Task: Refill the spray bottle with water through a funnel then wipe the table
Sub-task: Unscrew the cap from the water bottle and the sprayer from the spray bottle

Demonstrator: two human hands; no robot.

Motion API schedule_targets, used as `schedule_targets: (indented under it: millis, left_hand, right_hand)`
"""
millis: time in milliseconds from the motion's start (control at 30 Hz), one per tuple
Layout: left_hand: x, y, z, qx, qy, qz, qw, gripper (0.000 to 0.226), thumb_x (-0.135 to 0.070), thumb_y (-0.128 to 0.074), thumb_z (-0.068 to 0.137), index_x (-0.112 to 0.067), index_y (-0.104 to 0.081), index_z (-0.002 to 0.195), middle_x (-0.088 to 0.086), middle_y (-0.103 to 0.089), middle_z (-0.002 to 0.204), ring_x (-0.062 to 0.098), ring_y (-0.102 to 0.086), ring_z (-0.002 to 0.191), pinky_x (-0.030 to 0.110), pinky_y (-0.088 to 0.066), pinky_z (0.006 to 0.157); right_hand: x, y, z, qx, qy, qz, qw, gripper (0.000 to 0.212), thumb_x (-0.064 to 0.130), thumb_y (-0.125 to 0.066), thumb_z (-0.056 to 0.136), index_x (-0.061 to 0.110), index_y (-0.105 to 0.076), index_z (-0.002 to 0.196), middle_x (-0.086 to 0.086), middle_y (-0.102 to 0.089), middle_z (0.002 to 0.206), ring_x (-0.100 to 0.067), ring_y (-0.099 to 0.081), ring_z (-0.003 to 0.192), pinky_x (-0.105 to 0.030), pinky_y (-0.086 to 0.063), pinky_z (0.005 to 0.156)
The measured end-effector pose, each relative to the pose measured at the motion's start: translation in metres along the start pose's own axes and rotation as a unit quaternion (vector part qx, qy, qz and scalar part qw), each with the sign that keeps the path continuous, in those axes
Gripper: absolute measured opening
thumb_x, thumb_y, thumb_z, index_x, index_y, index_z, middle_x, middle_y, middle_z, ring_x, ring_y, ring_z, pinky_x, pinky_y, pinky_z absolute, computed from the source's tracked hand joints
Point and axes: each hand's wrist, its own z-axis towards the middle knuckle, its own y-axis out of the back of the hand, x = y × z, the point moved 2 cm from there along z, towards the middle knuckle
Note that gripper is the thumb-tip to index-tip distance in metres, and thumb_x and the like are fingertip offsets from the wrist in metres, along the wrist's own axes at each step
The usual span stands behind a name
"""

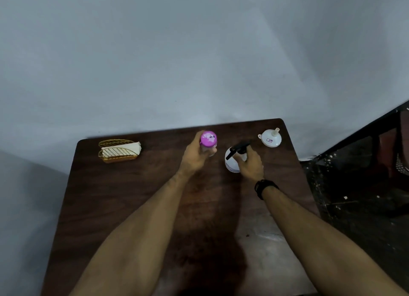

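A white spray bottle (232,164) with a black trigger head stands on the dark wooden table (137,196). My right hand (251,165) grips it from the right side. To its left, my left hand (195,156) is wrapped around a bottle with a pink cap (208,139). A white funnel (270,137) lies upside down at the far right corner, spout pointing up, apart from both hands.
A gold wire holder (117,155) with folded white napkins sits at the table's far left. A grey wall runs behind the table. Dark shelving and a speckled floor (358,185) lie to the right of the table edge.
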Motion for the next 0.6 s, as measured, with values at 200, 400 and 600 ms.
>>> schedule_targets:
  millis: [200, 400, 600]
  left_hand:
    - [0.009, 0.010, -0.064, 0.029, 0.016, -0.019, 0.999, 0.051, -0.029, -0.081, 0.082, -0.019, -0.056, 0.125, -0.009, -0.070, 0.103, -0.002, -0.067, 0.092, 0.019, -0.052, 0.082]
    - [0.015, 0.017, -0.109, 0.083, 0.025, 0.035, 0.996, 0.057, -0.041, -0.081, 0.079, -0.031, -0.054, 0.127, -0.012, -0.068, 0.111, 0.008, -0.066, 0.102, 0.031, -0.054, 0.092]
    - [0.023, 0.023, -0.127, 0.093, 0.032, 0.057, 0.994, 0.062, -0.053, -0.079, 0.071, -0.042, -0.050, 0.125, -0.015, -0.066, 0.116, 0.008, -0.064, 0.109, 0.045, -0.054, 0.097]
  right_hand:
    - [-0.010, -0.009, -0.057, -0.007, -0.016, -0.010, 1.000, 0.040, 0.047, -0.060, 0.093, 0.022, -0.055, 0.124, -0.007, -0.063, 0.111, -0.026, -0.059, 0.105, -0.037, -0.045, 0.078]
    - [-0.008, -0.019, -0.103, -0.019, -0.027, -0.009, 0.999, 0.039, 0.047, -0.059, 0.093, 0.020, -0.056, 0.122, -0.001, -0.060, 0.110, -0.024, -0.058, 0.106, -0.044, -0.050, 0.084]
    - [-0.007, -0.023, -0.116, -0.030, -0.022, -0.005, 0.999, 0.042, 0.044, -0.061, 0.092, 0.017, -0.056, 0.124, -0.005, -0.062, 0.116, -0.024, -0.059, 0.108, -0.044, -0.052, 0.085]
